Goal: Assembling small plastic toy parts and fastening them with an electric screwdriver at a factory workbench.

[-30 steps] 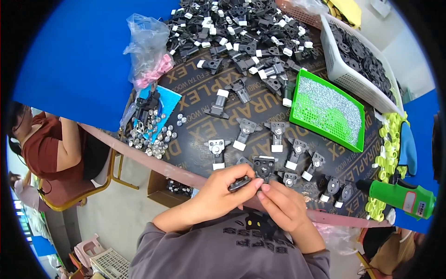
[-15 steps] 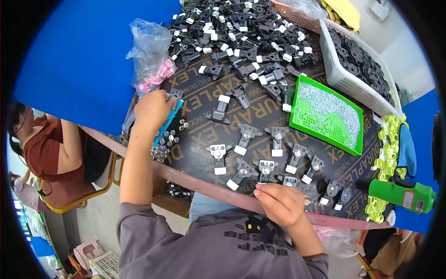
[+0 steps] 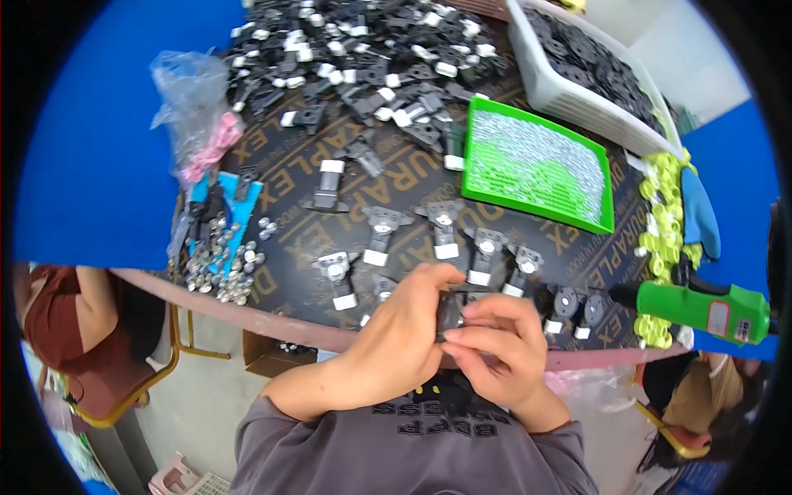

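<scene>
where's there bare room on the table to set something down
Between the metal caps and the white-tipped part to their right; also between the green tray and the green tool's tip. Crowded: the far heap and beyond the left hand.

Held part (image 3: 450,313) lies before tray (image 3: 536,214); basket (image 3: 594,120) behind; bag (image 3: 191,103) left; tool (image 3: 700,313) right.

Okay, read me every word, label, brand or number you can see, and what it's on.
I won't copy out wording, but here's where it stands:
Tabletop: large tan lettering, repeated, partly covered.
Grey shirt: dark-outlined lettering on the front.
Green handheld tool: small labels, too blurred to read reliably.
</scene>
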`<action>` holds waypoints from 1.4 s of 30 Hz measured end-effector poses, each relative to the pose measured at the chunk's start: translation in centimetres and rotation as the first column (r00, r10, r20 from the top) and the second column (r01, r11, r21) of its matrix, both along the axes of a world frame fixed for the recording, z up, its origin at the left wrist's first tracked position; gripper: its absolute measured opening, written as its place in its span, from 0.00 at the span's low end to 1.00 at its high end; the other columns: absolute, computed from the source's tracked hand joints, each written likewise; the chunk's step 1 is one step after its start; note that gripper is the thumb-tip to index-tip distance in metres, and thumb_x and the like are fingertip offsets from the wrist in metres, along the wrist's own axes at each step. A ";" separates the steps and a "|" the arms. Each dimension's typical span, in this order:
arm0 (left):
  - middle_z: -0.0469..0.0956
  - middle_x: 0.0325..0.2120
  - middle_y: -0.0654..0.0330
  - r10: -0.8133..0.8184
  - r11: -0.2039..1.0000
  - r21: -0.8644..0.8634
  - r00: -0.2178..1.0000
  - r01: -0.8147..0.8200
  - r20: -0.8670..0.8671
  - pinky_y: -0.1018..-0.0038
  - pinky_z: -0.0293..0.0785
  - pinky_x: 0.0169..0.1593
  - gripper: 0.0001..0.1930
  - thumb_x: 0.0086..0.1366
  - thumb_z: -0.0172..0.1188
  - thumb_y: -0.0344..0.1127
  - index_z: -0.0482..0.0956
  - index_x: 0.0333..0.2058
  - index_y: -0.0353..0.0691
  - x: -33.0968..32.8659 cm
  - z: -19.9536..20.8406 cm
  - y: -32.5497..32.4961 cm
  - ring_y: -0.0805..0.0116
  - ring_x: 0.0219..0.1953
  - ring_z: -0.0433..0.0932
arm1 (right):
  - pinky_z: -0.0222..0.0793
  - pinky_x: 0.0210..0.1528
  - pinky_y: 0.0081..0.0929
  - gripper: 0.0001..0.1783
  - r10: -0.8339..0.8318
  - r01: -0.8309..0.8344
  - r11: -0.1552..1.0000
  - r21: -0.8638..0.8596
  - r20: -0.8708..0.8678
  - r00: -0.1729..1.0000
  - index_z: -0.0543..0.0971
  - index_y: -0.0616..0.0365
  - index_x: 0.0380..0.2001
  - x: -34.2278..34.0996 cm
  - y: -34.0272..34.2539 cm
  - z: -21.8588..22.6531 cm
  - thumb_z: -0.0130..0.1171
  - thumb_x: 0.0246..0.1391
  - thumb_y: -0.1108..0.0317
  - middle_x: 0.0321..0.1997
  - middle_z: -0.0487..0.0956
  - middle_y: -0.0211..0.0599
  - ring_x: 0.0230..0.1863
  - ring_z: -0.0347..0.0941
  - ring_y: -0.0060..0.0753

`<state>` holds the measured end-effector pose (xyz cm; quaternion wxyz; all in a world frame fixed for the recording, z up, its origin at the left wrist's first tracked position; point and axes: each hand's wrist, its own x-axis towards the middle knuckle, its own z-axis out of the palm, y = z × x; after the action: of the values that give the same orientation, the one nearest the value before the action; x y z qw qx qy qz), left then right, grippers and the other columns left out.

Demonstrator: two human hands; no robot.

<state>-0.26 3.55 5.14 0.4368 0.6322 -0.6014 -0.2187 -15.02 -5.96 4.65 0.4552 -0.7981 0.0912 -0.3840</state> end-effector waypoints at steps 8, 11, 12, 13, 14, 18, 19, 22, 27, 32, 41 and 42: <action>0.64 0.49 0.57 -0.025 0.977 0.106 0.594 0.184 -0.804 0.77 0.66 0.52 0.33 0.61 0.48 0.18 0.52 0.65 0.35 -0.1 1.1 -0.8 0.74 0.48 0.67 | 0.74 0.51 0.26 0.16 0.056 -0.120 0.806 0.579 0.128 0.990 0.76 0.68 0.44 -0.7 -0.8 -0.9 0.58 0.50 0.89 0.53 0.67 0.43 0.51 0.73 0.29; 0.65 0.50 0.58 -0.073 0.971 0.080 0.604 0.224 -0.793 0.77 0.67 0.52 0.32 0.65 0.49 0.17 0.53 0.66 0.37 0.1 0.6 -0.8 0.76 0.50 0.68 | 0.72 0.53 0.26 0.16 0.070 -0.189 0.682 0.707 0.193 0.979 0.73 0.68 0.47 -1.0 -1.1 -1.3 0.54 0.54 0.88 0.51 0.70 0.41 0.52 0.73 0.29; 0.66 0.50 0.58 -0.034 0.976 0.104 0.603 0.193 -0.797 0.76 0.67 0.53 0.31 0.65 0.52 0.17 0.54 0.65 0.37 -0.2 0.7 -0.8 0.76 0.50 0.69 | 0.72 0.53 0.26 0.16 0.072 -0.191 0.679 0.709 0.194 0.978 0.73 0.68 0.47 -0.9 -1.1 -1.1 0.54 0.54 0.88 0.51 0.70 0.41 0.52 0.73 0.29; 0.66 0.50 0.58 -0.033 0.975 0.106 0.601 0.195 -0.798 0.76 0.67 0.53 0.31 0.65 0.52 0.17 0.54 0.65 0.37 -0.4 0.3 -0.9 0.76 0.50 0.69 | 0.71 0.53 0.25 0.17 0.049 -0.186 0.640 0.745 0.202 0.978 0.72 0.67 0.49 -0.9 -1.0 -1.1 0.54 0.55 0.88 0.48 0.71 0.39 0.51 0.74 0.28; 0.69 0.49 0.57 -0.054 0.989 0.041 0.593 0.145 -0.803 0.76 0.69 0.52 0.30 0.64 0.53 0.17 0.56 0.63 0.37 -0.7 -0.2 -1.0 0.75 0.49 0.70 | 0.71 0.52 0.25 0.19 0.025 -0.181 0.601 0.779 0.207 0.978 0.71 0.67 0.51 -0.8 -0.9 -0.9 0.54 0.56 0.87 0.46 0.73 0.37 0.49 0.74 0.27; 0.75 0.44 0.56 -0.001 0.997 0.034 0.477 0.064 -0.879 0.75 0.74 0.48 0.27 0.62 0.57 0.16 0.61 0.58 0.35 -0.9 -0.3 -0.8 0.71 0.46 0.76 | 0.71 0.48 0.22 0.23 -0.018 -0.100 0.630 0.770 0.143 0.990 0.67 0.66 0.55 -1.7 -0.2 -1.0 0.55 0.56 0.87 0.42 0.75 0.36 0.44 0.74 0.24; 0.76 0.44 0.55 0.054 0.997 0.074 0.449 0.027 -0.892 0.76 0.76 0.47 0.21 0.63 0.56 0.15 0.65 0.54 0.33 -1.2 0.1 -0.8 0.70 0.46 0.78 | 0.71 0.48 0.22 0.23 -0.039 -0.078 0.637 0.767 0.133 0.990 0.67 0.66 0.55 -2.3 0.0 -1.3 0.55 0.56 0.87 0.42 0.75 0.36 0.44 0.74 0.24; 0.77 0.43 0.55 0.002 0.978 0.096 0.451 0.186 -0.892 0.76 0.75 0.50 0.12 0.64 0.55 0.16 0.72 0.46 0.30 -0.6 -0.6 0.5 0.70 0.46 0.79 | 0.71 0.45 0.26 0.19 -0.016 -0.010 0.945 0.327 0.078 0.997 0.79 0.66 0.43 -4.2 0.4 -1.5 0.69 0.45 0.83 0.45 0.76 0.45 0.43 0.76 0.35; 0.78 0.42 0.54 -0.075 0.921 0.036 0.267 0.387 -0.961 0.76 0.74 0.49 0.16 0.66 0.53 0.16 0.64 0.51 0.34 -1.7 -1.8 0.8 0.70 0.46 0.78 | 0.69 0.55 0.44 0.16 0.091 -0.112 0.978 0.178 0.121 0.988 0.79 0.58 0.34 -4.9 -0.4 -1.5 0.74 0.44 0.67 0.51 0.77 0.51 0.55 0.72 0.55; 0.73 0.49 0.46 -0.165 0.969 -0.044 0.503 0.244 -0.849 0.72 0.77 0.48 0.25 0.63 0.55 0.14 0.55 0.54 0.36 -3.2 -1.9 -0.3 0.66 0.47 0.78 | 0.71 0.54 0.45 0.17 0.139 -0.149 0.972 0.183 0.065 0.988 0.77 0.58 0.35 -5.6 -2.1 -0.5 0.75 0.42 0.73 0.56 0.76 0.53 0.56 0.74 0.57; 0.77 0.38 0.46 0.227 0.909 -0.217 0.860 -0.356 -0.458 0.76 0.76 0.41 0.11 0.62 0.55 0.16 0.69 0.43 0.33 0.5 -0.6 -1.4 0.66 0.36 0.77 | 0.70 0.54 0.35 0.30 -0.423 0.365 0.906 -0.215 -0.473 0.773 0.73 0.57 0.51 -4.3 -7.0 0.8 0.71 0.43 0.75 0.54 0.76 0.43 0.55 0.73 0.48; 0.77 0.38 0.45 0.281 0.873 -0.265 0.867 -0.409 -0.412 0.77 0.75 0.39 0.10 0.63 0.54 0.16 0.70 0.42 0.33 1.3 -0.7 -1.3 0.68 0.34 0.76 | 0.70 0.53 0.38 0.29 -0.383 0.326 0.924 -0.202 -0.528 0.758 0.71 0.56 0.53 -4.2 -7.1 0.5 0.68 0.46 0.75 0.54 0.75 0.44 0.55 0.71 0.53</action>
<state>1.01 2.30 4.42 0.6754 0.5936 -0.4148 -0.1394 -19.26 -13.02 5.14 0.2881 -0.8642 0.3506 -0.2173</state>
